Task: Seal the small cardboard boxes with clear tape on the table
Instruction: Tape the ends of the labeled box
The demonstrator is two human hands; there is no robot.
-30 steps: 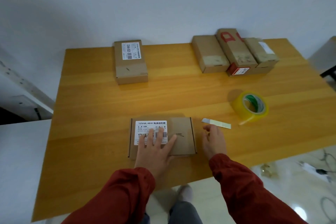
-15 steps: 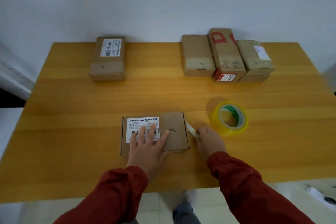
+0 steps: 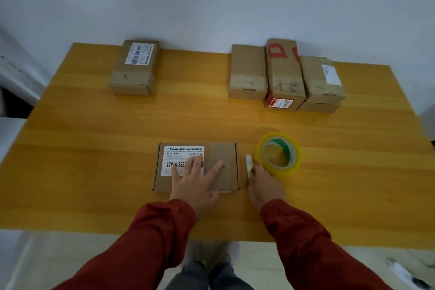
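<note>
The left hand [image 3: 195, 181], fingers spread, presses the box [image 3: 226, 155] onto the worktop [image 3: 94, 148], probably to steady it. Just right of the box, the right hand [image 3: 264, 183] pinches a tape strip [image 3: 248, 163], likely meant for its flap.

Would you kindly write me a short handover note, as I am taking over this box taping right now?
Left hand: flat on the near box, fingers spread, pressing it to the table.
Right hand: pinches a short strip of tape just off the box's right end, beside the tape roll.
Back of table: a lone box far left, a group of boxes far right; several seem to carry tape bands already.
Left to do: stick the strip over the near box's right end, then check the others.
</note>
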